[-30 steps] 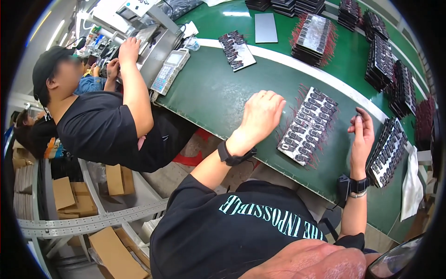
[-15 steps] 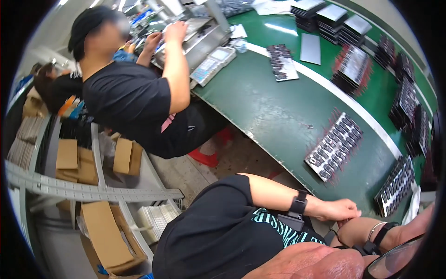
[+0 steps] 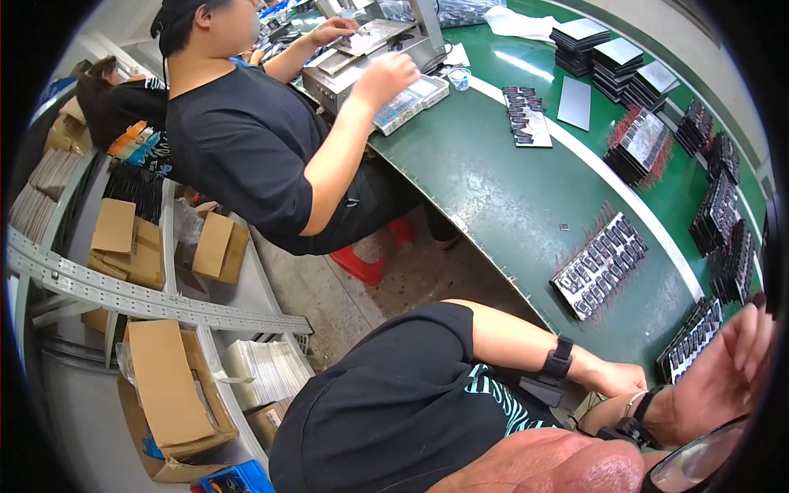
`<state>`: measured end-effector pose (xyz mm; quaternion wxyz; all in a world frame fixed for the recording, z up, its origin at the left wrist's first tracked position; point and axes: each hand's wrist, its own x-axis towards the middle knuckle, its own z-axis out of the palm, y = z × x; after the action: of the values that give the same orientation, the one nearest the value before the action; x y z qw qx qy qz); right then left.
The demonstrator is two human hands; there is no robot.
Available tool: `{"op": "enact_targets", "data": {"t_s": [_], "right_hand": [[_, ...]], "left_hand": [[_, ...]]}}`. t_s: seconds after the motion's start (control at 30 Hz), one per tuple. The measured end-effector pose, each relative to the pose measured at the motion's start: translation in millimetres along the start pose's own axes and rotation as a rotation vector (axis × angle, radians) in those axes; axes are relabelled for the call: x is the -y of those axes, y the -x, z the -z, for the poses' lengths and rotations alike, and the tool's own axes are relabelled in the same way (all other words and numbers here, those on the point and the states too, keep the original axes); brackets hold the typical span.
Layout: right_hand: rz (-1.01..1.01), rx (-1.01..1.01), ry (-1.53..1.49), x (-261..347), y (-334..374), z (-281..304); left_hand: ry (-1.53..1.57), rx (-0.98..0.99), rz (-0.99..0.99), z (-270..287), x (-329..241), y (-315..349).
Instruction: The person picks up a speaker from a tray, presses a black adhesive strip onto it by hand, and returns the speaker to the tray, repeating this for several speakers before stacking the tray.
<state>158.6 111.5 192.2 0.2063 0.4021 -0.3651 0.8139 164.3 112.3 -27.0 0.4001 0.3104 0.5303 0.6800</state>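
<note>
Grip of the left hand (image 3: pixel 618 378): fingers curled, beside the right wrist; whether anything is enclosed cannot be told. Right hand (image 3: pixel 719 382): raised at the margin of view, fingers bent, its contents likewise indeterminate. Just beyond it, at the near edge of the smooth green worktop (image 3: pixel 477 181), stands a bundle of white boards bearing black rectangular parts (image 3: pixel 692 337), probably the heavier load and best supported from beneath. Farther along that edge lies a flat white rectangular panel with rows of black components and thin red wires (image 3: pixel 600 267), untouched by either hand. It is probably light and stiff; the wires fringing its long sides look fragile and easily snagged. A suitable hold would be the bare margins at its short ends, with the panel kept level lest the parts slide. Past its upper left corner rests a small dark square part (image 3: pixel 565 227), likely best pinched by its sides. Toward the far edge: a partly filled white panel (image 3: pixel 537 131), a plain grey rectangular plate (image 3: pixel 574 104) and dark stacks with pale grey tops (image 3: pixel 618 53).
</note>
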Motion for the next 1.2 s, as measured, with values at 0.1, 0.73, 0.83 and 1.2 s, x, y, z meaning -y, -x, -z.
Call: {"op": "enact_targets", "data": {"t_s": [0.1,0.73,0.83,1.2], "right_hand": [[-0.134,-0.040,-0.195,-13.3,14.8,-7.0],[-0.477,-0.088,-0.070,-45.6,46.3,-5.3],[-0.400,-0.109,0.091,-33.8,53.0,45.9],[-0.718,-0.474,0.409,-74.8,104.6,145.2]], "left_hand": [[-0.034,0.001,-0.030,-0.9,-17.4,30.1],[-0.292,-0.066,-0.217,52.7,-66.9,52.5],[-0.313,-0.124,-0.213,71.5,-93.7,90.2],[-1.182,-1.331,0.102,265.1,-83.8,236.0]]}}
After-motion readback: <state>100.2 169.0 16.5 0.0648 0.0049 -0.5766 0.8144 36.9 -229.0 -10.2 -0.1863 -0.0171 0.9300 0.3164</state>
